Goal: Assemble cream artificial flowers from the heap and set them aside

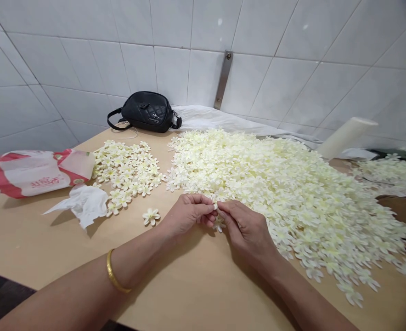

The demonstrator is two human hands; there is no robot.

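Both hands meet at the near edge of a big heap of cream artificial flowers (279,184) on a tan table (196,285). My left hand (189,214), with a gold bangle on its wrist, has its fingers curled and pinched on a small cream flower (218,224). My right hand (246,230) pinches the same flower from the other side, fingertips touching those of the left. A single flower (151,216) lies alone just left of my left hand. A smaller, flatter group of flowers (127,172) is spread further left.
A crumpled white tissue (84,203) and a red-and-white tissue pack (34,172) lie at the left. A black quilted bag (147,111) sits against the tiled wall. A white cloth (217,120), a cream roll (344,137) and more flowers (392,172) are at the back right.
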